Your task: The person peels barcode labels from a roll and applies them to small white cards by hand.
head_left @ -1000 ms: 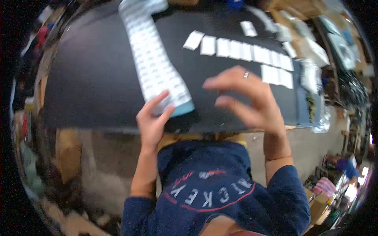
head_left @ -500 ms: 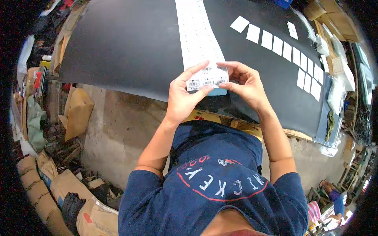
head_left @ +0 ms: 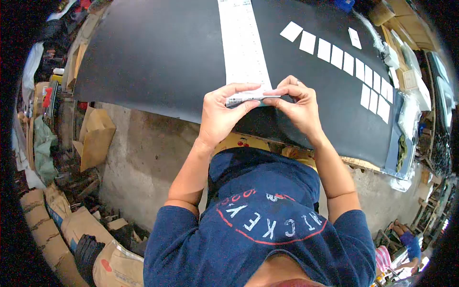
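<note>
A long white strip of printed barcode labels (head_left: 245, 48) runs from the far edge of the black tabletop down to my hands. My left hand (head_left: 224, 107) pinches the near end of the strip from the left, thumb below and fingers on top. From the right, my right hand (head_left: 297, 103) grips the same end between thumb and fingers, and a ring shows on one finger. Between the two hands the near end is bent into a fold, with some barcodes visible beside my left fingers.
Rows of small white cards (head_left: 336, 56) lie on the right of the black tabletop (head_left: 153, 62). A single white card (head_left: 354, 38) sits farther back. Plastic wrap (head_left: 409, 115) lies along the right edge. An open cardboard box (head_left: 95, 136) stands on the floor at left. Another person (head_left: 409, 244) is at lower right.
The strip's near end, flatter and facing up before, is now bent between my fingers. The light blue edge below it has mostly gone from sight. Both hands have drawn slightly closer together.
</note>
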